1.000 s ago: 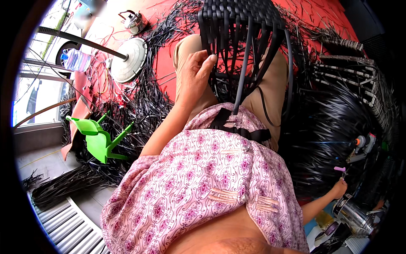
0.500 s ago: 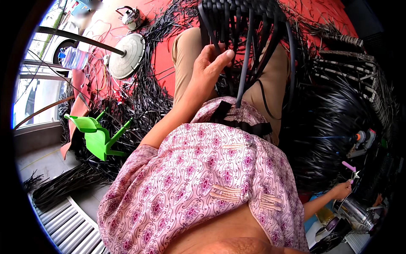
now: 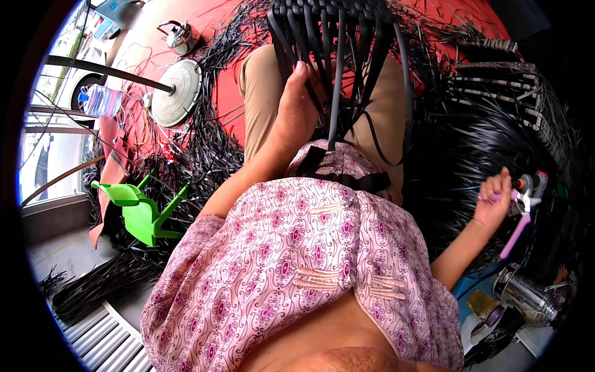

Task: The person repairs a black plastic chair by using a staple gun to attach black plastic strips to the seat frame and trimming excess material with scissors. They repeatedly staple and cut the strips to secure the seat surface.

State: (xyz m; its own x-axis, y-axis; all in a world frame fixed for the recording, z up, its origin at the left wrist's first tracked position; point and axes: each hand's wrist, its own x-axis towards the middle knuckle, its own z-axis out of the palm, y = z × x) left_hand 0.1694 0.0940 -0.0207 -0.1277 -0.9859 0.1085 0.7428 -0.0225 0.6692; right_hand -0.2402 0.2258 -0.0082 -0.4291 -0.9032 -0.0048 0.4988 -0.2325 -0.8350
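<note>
A black woven piece (image 3: pixel 334 12) with long loose strips (image 3: pixel 338 80) hanging from it stands at my knees. My left hand (image 3: pixel 296 115) is at the left side of these strips, thumb stretched upward; its fingers pass behind the strips and are partly hidden. Out to the right, my right hand (image 3: pixel 493 198) is closed round one handle of a plier-like tool (image 3: pixel 519 232) with pink-purple handles and a metal head. The handles are spread wide, and the free one points downward. Its exact kind is hard to make out.
Heaps of black strips (image 3: pixel 477 161) lie right and left on the red floor (image 3: pixel 226 105). A small green chair (image 3: pixel 139 217), a round grey stand base (image 3: pixel 176 93) and a kettle (image 3: pixel 180 38) are on the left. A clear jar (image 3: pixel 524 294) stands at lower right, below a striped woven frame (image 3: pixel 496 93).
My right hand has risen from the lower right, bringing the pink-handled tool up and inward. The left hand has turned, its thumb now pointing up. The whole view has shifted slightly.
</note>
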